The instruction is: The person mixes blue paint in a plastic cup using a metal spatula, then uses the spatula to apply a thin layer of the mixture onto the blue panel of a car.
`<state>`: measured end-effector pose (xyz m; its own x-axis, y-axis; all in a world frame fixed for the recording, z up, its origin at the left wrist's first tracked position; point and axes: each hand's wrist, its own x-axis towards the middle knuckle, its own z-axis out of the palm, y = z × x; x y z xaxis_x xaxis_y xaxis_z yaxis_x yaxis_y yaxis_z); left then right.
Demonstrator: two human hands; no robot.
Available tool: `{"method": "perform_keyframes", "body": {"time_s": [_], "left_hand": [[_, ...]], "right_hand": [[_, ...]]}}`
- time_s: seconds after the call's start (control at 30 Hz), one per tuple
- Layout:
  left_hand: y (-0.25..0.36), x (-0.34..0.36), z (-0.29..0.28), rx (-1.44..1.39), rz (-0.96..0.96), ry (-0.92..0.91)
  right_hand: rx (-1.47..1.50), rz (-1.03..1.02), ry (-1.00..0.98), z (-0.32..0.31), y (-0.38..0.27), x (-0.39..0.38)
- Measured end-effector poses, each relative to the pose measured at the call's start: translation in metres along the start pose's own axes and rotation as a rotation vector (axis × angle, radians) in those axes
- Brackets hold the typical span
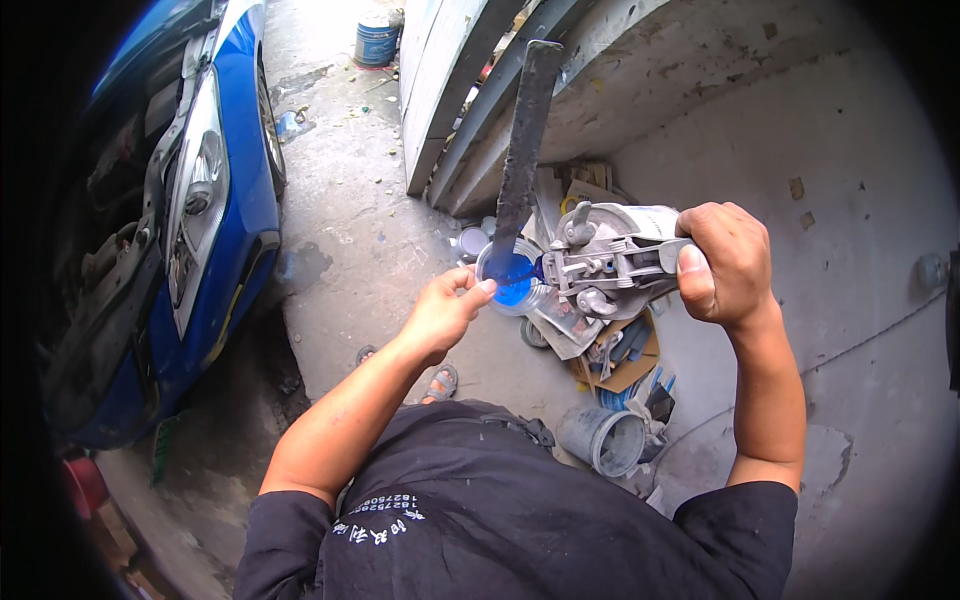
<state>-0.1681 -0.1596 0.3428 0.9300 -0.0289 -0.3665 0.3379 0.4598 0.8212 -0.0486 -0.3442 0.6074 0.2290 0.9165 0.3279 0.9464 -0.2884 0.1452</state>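
My left hand (450,310) grips the rim of a clear plastic cup (530,300) with bright blue liquid inside. A long, dark flat stick (530,110) stands tilted in the cup, its lower end in the liquid. My right hand (725,260) is closed on the handle of a grey metal paint can (610,255) with a levered pouring lid, held sideways over the cup. Dark blue liquid runs from its spout into the cup. The can's lid hides much of its body.
A blue car (240,200) with exposed engine bay stands at left. A blue bucket (376,45) is up ahead. Concrete walls (800,150) bound the right. Below my hands lie cardboard boxes (640,360), containers and a grey bucket (600,440).
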Motion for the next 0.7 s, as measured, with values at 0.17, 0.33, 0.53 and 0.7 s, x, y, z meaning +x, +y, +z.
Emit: {"method": "perform_keyframes", "body": {"time_s": [0.17,0.33,0.53,0.7], "left_hand": [[0.0,0.001,-0.006,-0.014,-0.009,-0.008],[0.008,0.002,-0.011,-0.009,-0.024,-0.016],[0.015,0.01,-0.026,-0.029,-0.054,-0.009],[0.009,0.014,-0.055,-0.115,-0.035,0.106]], "right_hand": [[-0.064,-0.039,0.016,0.006,-0.001,0.005],[-0.062,-0.011,0.031,0.015,0.003,0.007],[0.021,0.203,0.016,0.028,0.011,0.004],[0.329,0.61,0.022,0.058,0.027,-0.015]]}}
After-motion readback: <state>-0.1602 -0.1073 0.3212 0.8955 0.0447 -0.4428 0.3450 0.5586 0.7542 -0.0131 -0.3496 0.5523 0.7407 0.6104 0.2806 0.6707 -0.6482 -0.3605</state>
